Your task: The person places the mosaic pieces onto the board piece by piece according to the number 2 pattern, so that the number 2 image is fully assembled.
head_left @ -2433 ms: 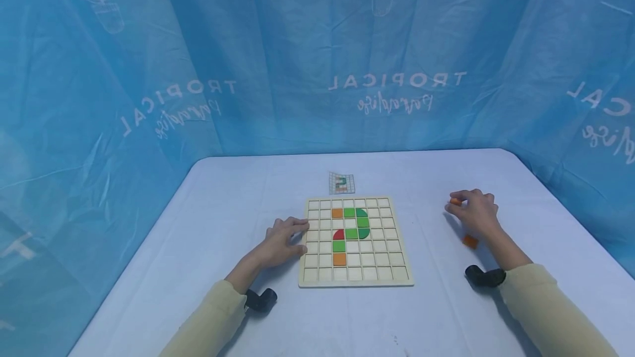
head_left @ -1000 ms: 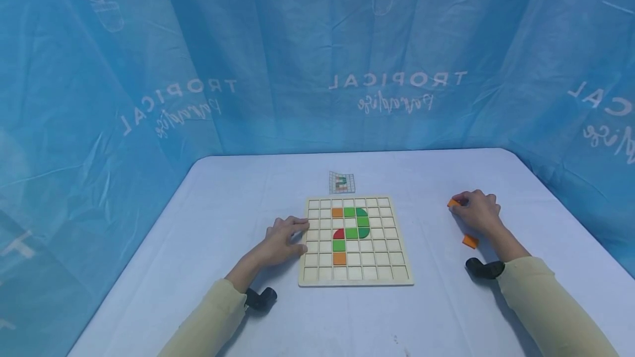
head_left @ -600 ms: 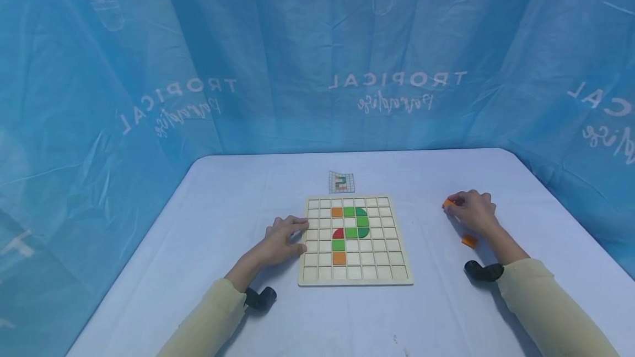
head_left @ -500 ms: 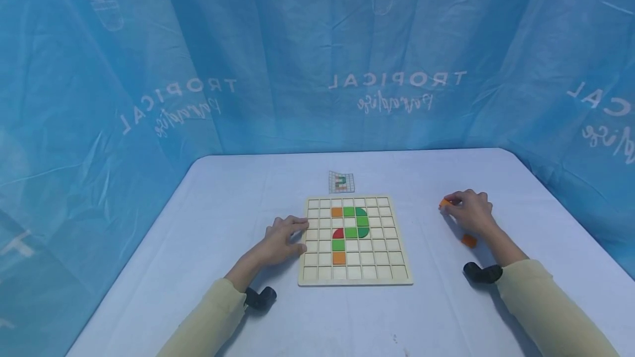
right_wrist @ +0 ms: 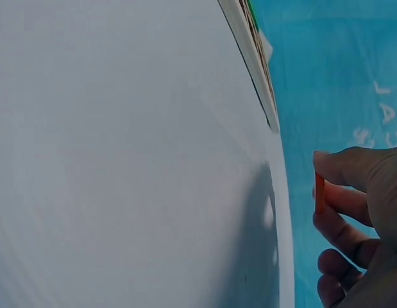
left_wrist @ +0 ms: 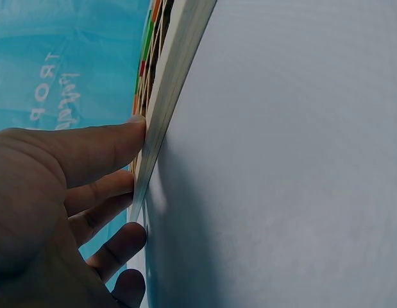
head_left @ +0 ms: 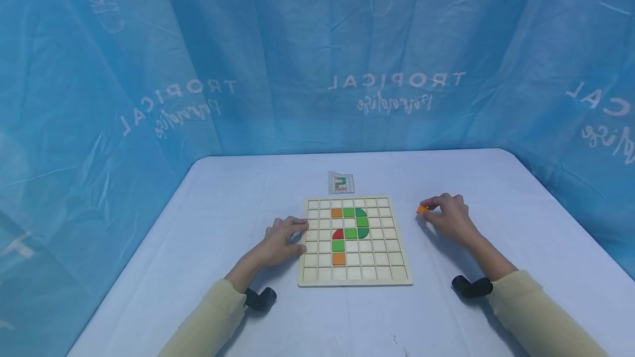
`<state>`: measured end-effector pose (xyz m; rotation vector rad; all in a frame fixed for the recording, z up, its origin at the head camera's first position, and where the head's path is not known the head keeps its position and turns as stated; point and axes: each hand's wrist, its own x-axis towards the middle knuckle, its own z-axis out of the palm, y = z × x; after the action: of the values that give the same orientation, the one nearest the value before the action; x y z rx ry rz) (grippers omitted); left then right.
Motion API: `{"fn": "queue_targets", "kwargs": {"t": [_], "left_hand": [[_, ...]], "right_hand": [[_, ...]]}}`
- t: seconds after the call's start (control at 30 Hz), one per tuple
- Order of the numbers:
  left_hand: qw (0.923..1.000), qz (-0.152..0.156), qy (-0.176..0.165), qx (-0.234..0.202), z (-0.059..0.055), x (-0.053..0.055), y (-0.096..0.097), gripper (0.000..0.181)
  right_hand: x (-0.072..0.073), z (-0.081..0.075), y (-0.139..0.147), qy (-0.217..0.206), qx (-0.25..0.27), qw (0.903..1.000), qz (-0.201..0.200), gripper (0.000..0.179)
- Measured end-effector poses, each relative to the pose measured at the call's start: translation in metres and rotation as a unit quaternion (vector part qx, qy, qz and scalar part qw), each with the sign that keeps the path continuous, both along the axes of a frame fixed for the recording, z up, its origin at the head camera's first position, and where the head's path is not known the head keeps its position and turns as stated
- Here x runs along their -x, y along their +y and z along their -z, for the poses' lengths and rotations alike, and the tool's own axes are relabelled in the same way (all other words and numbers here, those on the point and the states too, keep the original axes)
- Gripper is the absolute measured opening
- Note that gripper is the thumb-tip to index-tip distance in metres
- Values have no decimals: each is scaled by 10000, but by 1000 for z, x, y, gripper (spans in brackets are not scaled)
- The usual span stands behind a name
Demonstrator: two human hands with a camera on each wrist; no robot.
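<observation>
My right hand pinches an orange square tile between thumb and fingers, just right of the board and above the table. In the right wrist view that tile shows edge-on. My left hand rests at the left edge of the wooden grid board. In the left wrist view, the thumb and fingertips touch the board's side, fingers extended. On the board, green, orange and red tiles form a hooked line: an orange tile at the bottom, a red quarter-round tile midway.
A small pattern card with a printed grid lies behind the board. A white cloth covers the table. Blue curtain surrounds its back and sides. Each wrist carries a black strapped device.
My right hand has carried the orange tile left toward the board. A second orange tile, earlier below that hand, is out of sight where the wrist now is. My left hand stays put.
</observation>
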<state>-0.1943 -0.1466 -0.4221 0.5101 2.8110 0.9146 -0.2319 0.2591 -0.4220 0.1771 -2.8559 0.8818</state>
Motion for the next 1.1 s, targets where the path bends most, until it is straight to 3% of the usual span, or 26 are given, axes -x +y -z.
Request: {"fn": "queue_targets", "kwargs": {"t": [0.33,1.1], "left_hand": [[10000,17,34,-42,-1,0,0,54],[10000,-67,-37,-18,-1,-1,1,55]], "right_hand": [[-15,-2,-32,403,130,9982,-436,27],[-49,2,-104,517,154,9873,-1492,24]]}}
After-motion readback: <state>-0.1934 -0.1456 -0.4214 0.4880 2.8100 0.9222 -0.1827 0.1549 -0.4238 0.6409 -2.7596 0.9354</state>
